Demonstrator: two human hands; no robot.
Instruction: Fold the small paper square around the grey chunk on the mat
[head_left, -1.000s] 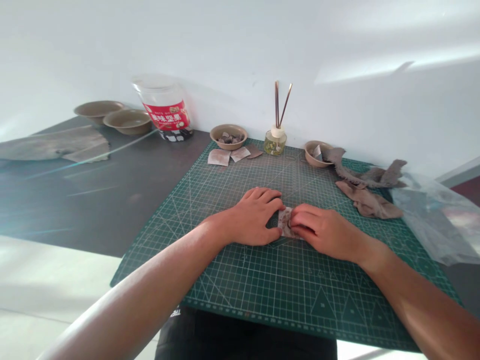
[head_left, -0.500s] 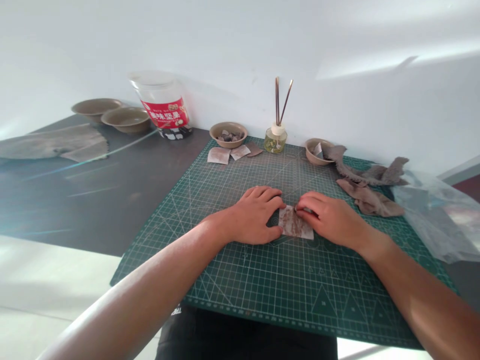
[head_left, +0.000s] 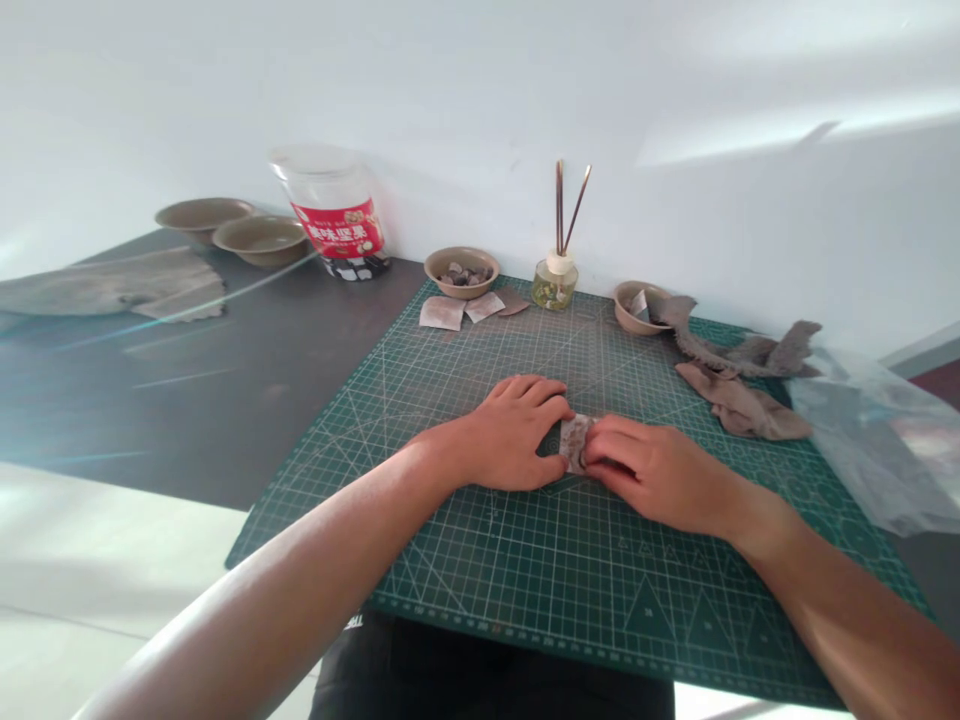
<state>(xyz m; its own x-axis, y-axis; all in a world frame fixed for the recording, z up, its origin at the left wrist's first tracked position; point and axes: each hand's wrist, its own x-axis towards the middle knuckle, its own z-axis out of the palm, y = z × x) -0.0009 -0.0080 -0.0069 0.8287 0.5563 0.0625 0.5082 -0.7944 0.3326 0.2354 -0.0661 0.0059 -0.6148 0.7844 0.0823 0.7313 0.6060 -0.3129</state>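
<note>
A small whitish square piece (head_left: 573, 442) with brown smears lies on the green cutting mat (head_left: 480, 560). My left hand (head_left: 521, 435) rests flat on the mat with fingers spread, thumb and index fingertips against the square's left edge. My right hand (head_left: 652, 465) is closed in a pinch over the right part of the square, covering much of it. Whatever its fingertips hold is too small and hidden to make out.
At the mat's back stand a bowl of dark bits (head_left: 463, 272), several flat pieces (head_left: 442, 313), a reed diffuser (head_left: 555, 283) and another bowl (head_left: 637, 310). Grey-brown cloths (head_left: 750, 400) and a clear plastic bag (head_left: 885, 440) lie right. A plastic tub (head_left: 341, 225) and bowls (head_left: 262, 240) stand left.
My right hand has slid from the square's upper edge down toward its lower right, covering more of it. My left hand has stayed by the left edge. The view has shifted slightly.
</note>
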